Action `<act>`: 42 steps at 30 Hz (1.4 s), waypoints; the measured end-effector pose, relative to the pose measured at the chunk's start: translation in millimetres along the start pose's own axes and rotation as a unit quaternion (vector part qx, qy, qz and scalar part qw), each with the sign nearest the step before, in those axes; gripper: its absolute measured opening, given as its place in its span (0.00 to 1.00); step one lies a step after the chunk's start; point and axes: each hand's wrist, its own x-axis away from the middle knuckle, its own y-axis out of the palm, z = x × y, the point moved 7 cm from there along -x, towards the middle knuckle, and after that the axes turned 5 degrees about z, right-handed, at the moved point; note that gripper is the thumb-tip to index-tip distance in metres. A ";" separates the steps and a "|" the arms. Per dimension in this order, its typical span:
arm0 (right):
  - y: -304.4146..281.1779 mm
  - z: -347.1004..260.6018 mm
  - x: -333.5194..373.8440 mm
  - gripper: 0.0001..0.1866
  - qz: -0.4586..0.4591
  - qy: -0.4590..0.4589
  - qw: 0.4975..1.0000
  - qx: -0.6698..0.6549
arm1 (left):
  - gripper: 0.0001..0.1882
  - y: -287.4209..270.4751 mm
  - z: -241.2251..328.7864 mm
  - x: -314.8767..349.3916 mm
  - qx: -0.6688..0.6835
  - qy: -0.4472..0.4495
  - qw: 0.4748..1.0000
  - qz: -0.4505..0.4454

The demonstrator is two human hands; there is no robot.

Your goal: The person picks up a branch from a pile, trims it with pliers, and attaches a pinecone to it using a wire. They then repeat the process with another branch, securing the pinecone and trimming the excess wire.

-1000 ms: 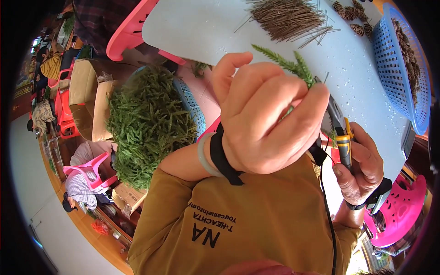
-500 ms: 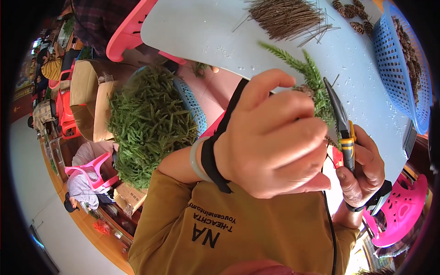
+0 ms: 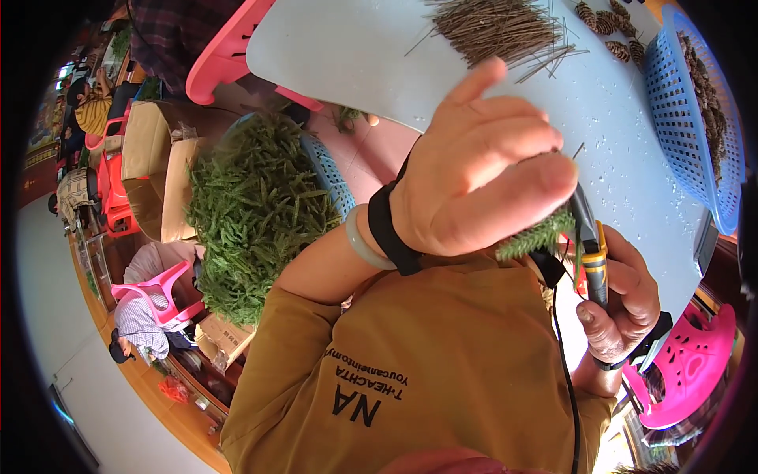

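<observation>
My left hand (image 3: pixel 493 170), with a pale bangle and a black band at its wrist, is raised over the near edge of the table. Its fingers are curled and seem to pinch a green artificial pine sprig (image 3: pixel 537 237), which shows below the thumb; the grip itself is hidden. My right hand (image 3: pixel 628 304) is wrapped round black pliers with yellow-and-black handles (image 3: pixel 596 265). The dark jaws point up beside the sprig, close to my left thumb. A thin brown stem end (image 3: pixel 579 150) sticks out just above them. Whether the jaws bite on anything is hidden.
The pale table (image 3: pixel 339 55) bears a pile of thin brown sticks (image 3: pixel 493 30), several small pine cones (image 3: pixel 612 22) and a blue basket (image 3: pixel 671 95) of brown pieces. Left of me are heaped green sprigs (image 3: pixel 257 205), a cardboard box (image 3: pixel 150 150) and seated people beyond.
My left hand has turned over and risen slightly, its thumb swinging from below to the upper right. The sprig has swung from above the hand to below it. The pliers have shifted only slightly.
</observation>
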 end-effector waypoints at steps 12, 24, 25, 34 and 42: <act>-1.4 0.3 -7.4 0.21 -0.070 0.062 0.994 0.052 | 0.19 10.7 -16.2 22.5 0.444 -0.355 0.809 0.152; -9.5 3.7 -10.6 0.22 -0.037 -0.053 0.998 -0.012 | 0.12 45.9 -0.7 23.1 0.757 -0.545 0.353 0.071; -10.4 6.0 -8.9 0.22 -0.024 -0.043 0.998 -0.026 | 0.10 42.8 -11.6 27.4 0.677 -0.572 0.452 0.103; -8.3 16.6 0.4 0.22 0.009 0.070 0.985 -0.158 | 0.25 -25.9 -24.7 8.8 0.047 -0.066 0.979 0.185; 1.9 21.3 -1.7 0.22 -0.009 0.081 0.979 -0.187 | 0.27 -3.2 -19.7 24.2 0.236 -0.117 0.929 0.260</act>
